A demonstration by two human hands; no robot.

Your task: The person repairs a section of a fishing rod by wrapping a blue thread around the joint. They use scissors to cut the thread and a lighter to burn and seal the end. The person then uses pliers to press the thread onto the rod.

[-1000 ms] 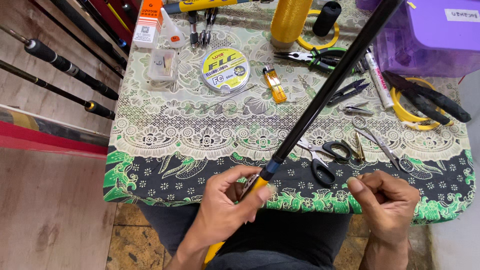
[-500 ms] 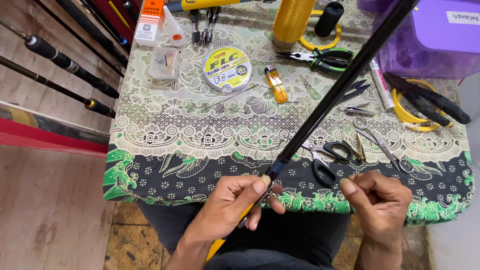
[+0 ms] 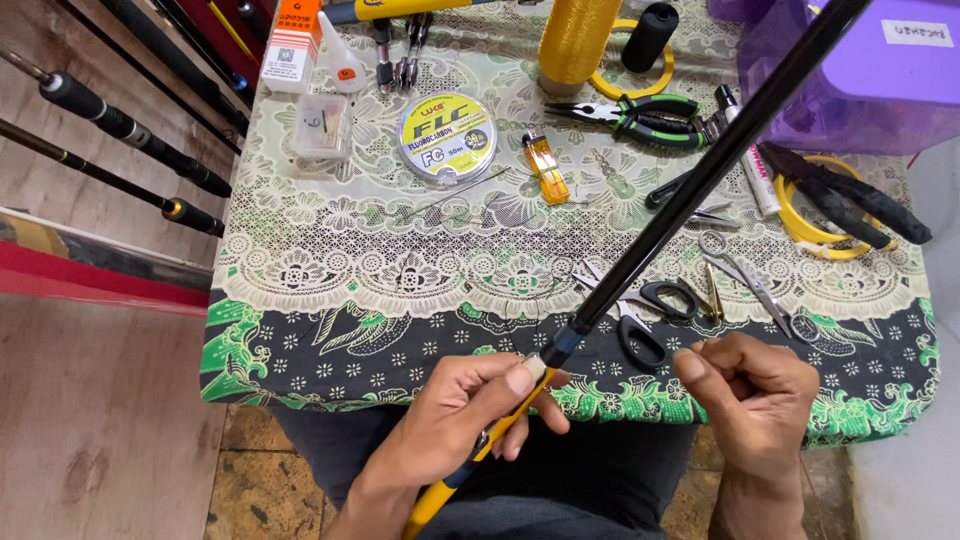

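My left hand (image 3: 460, 415) grips a fishing rod (image 3: 690, 195) where its black blank meets the yellow handle (image 3: 470, 465), thumb pressed on the joint. The rod slants up to the right over the table. My right hand (image 3: 755, 385) is closed, fingertips pinched together as if on a thin thread that I cannot make out, a little right of the rod. Black-handled scissors (image 3: 650, 315) lie just beyond both hands.
A patterned tablecloth (image 3: 330, 330) covers the table. On it lie a round line spool (image 3: 447, 137), an orange lighter (image 3: 546, 168), green-handled pliers (image 3: 640, 112), a yellow thread cone (image 3: 578, 40), small scissors (image 3: 755, 290), a purple box (image 3: 880, 80). Several rods (image 3: 120, 125) lean at the left.
The rod has slid slightly up and to the right. My left thumb has shifted onto the joint, and my right hand has moved a little closer to the rod.
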